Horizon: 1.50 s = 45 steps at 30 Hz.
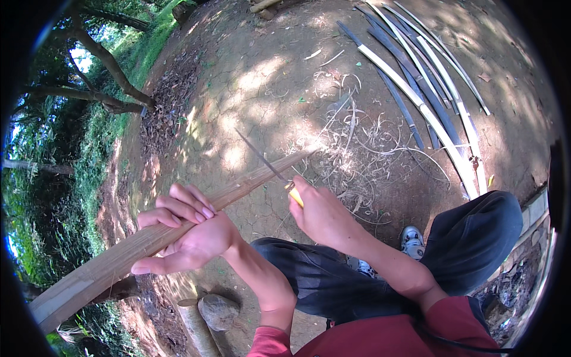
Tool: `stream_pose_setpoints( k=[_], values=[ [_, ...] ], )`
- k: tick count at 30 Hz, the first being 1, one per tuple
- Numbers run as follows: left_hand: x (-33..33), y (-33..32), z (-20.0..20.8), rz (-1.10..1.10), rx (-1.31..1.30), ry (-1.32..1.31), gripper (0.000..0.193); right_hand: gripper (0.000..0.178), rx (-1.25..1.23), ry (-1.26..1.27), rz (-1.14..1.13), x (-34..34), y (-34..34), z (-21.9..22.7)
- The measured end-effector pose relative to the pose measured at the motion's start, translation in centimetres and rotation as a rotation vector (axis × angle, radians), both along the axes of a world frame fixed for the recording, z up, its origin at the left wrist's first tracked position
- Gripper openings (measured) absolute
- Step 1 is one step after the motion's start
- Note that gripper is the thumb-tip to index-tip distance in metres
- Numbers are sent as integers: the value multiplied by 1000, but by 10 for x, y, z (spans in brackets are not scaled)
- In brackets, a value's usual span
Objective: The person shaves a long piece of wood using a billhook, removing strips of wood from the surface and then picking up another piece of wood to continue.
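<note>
A long pale-brown length of wood [247, 184] runs from the lower left up to a narrow end near the middle of the view. My left hand [199, 232] is wrapped round it, fingers over the top and thumb stretched along the near side. My right hand [330, 220] grips a knife [260, 156] by its yellow handle, most of which the fist hides. The thin dark blade points up and left, crossing the wood close to its narrow end. Whether the edge touches the wood, I cannot tell.
Curly pale shavings [363, 146] lie on the bare earth beyond my right hand. Several long dark and pale strips [425, 89] are spread at the far right. My bent legs [476, 238] are below. A stone [219, 312] and a log [197, 327] sit near my left elbow; branches [110, 62] rise at left.
</note>
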<state>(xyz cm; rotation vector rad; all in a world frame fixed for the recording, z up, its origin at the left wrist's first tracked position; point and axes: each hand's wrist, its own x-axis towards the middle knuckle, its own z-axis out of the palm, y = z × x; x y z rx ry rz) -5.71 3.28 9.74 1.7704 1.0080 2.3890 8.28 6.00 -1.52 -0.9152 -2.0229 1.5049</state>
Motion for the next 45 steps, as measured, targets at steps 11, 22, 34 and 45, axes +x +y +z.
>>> stream_pose_setpoints(
  k=[11,22,34,45],
  values=[
    [-1,-2,-1,-21,9,-28,69,29,90,-37,43,-7,-7,24],
    [8,-5,-1,-144,12,-25,71,26,27,-158,-36,-1,-7,-3],
    [-7,-12,-4,-78,-10,-51,70,29,106,12,-13,-7,-23,20],
    [-19,2,-2,-148,-9,22,70,21,221,-269,-75,-7,7,-39]
  ],
)
